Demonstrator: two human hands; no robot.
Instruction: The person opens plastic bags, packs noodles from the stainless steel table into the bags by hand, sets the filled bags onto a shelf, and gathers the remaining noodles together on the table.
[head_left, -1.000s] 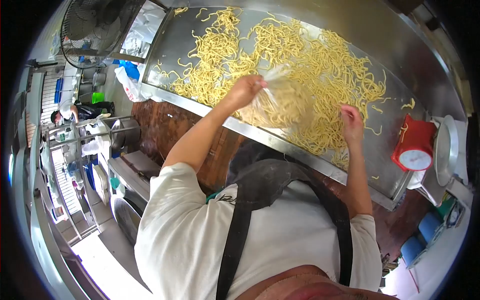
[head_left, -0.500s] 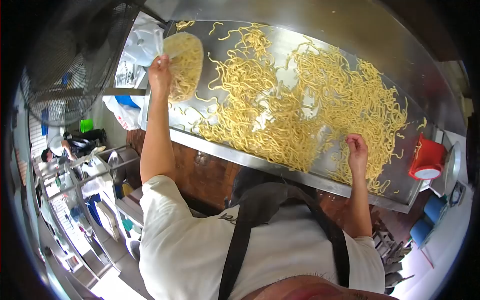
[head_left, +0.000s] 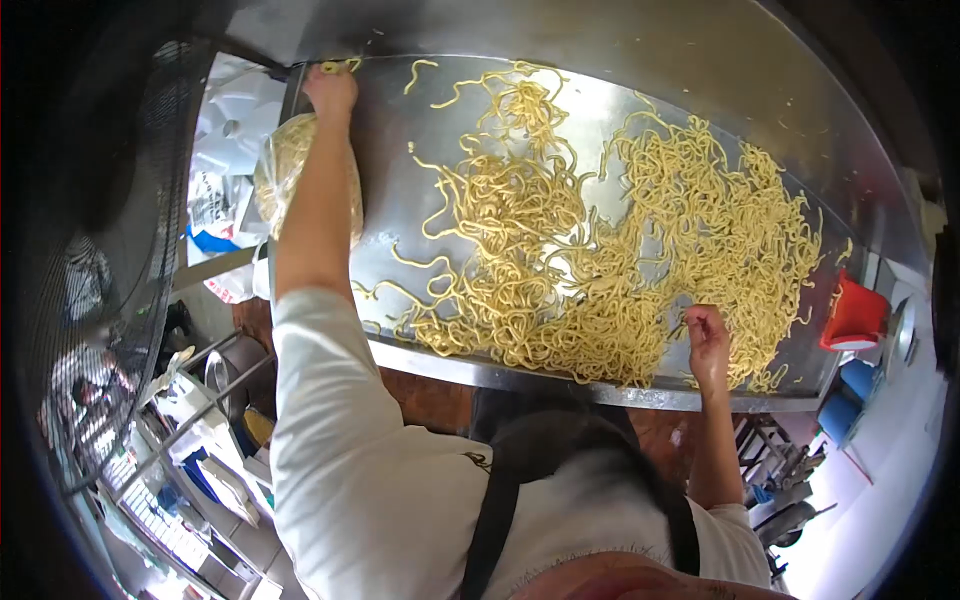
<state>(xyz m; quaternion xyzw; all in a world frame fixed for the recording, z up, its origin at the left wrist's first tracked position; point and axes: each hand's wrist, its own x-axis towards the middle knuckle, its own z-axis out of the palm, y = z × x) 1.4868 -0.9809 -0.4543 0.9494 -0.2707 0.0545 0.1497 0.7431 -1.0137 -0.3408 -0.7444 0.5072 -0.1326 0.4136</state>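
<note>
My left hand [head_left: 332,92] reaches to the far left corner of the metal tray [head_left: 385,110], its fingers curled on a few yellow noodles [head_left: 352,63] there. Under my left forearm, a clear plastic bag [head_left: 280,172] filled with noodles rests at the tray's left side, partly hidden by the arm. My right hand [head_left: 708,345] hovers by the near edge of the loose noodles [head_left: 640,340], fingers pinched together; whatever is between them is too small to make out. Loose thick noodles spread over the middle and right of the tray.
White plastic bags [head_left: 225,130] lie beyond the tray's left end. A red container [head_left: 855,312] stands at the right end. A large mesh fan guard [head_left: 125,190] and metal racks [head_left: 215,385] are on the left. Blue seats [head_left: 845,410] show at lower right.
My left hand has let go of the bag's gathered top and moved to the far corner noodles. The bag now lies down at the left. My right hand stays pinched near the noodles.
</note>
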